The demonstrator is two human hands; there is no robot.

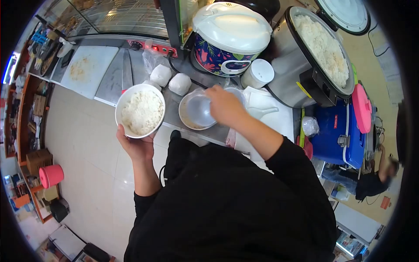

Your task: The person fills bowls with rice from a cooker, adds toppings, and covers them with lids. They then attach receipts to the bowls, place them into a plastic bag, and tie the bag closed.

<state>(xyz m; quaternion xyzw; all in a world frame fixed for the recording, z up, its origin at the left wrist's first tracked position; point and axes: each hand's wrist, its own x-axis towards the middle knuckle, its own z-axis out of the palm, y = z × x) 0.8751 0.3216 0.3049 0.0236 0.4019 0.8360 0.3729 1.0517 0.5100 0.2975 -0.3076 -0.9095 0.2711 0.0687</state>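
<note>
My left hand (pixel 139 147) is wrapped round the side and underside of a white bowl (pixel 118 114) and holds it out over the counter's front edge. Loose white rice (pixel 142 112) is heaped inside it. My right hand (pixel 224 105) is closed, with its fingers at the edge of a translucent, rounded plastic piece (pixel 200 110). That piece lies over a second white bowl (pixel 185 123), partly covering its inside. Two rounded, wrapped white bundles (pixel 160 75) rest on the counter behind the bowls. A white spoon (pixel 265 112) lies right of my right hand.
Behind the counter stand a floral rice cooker (pixel 231 48) and a big open cooker (pixel 298 74) full of rice. A lidded white jar (pixel 257 74) sits between them. A knife (pixel 127 72) and a white cutting board (pixel 89 72) lie left. A blue cooler (pixel 331 131) and another person (pixel 371 185) are right.
</note>
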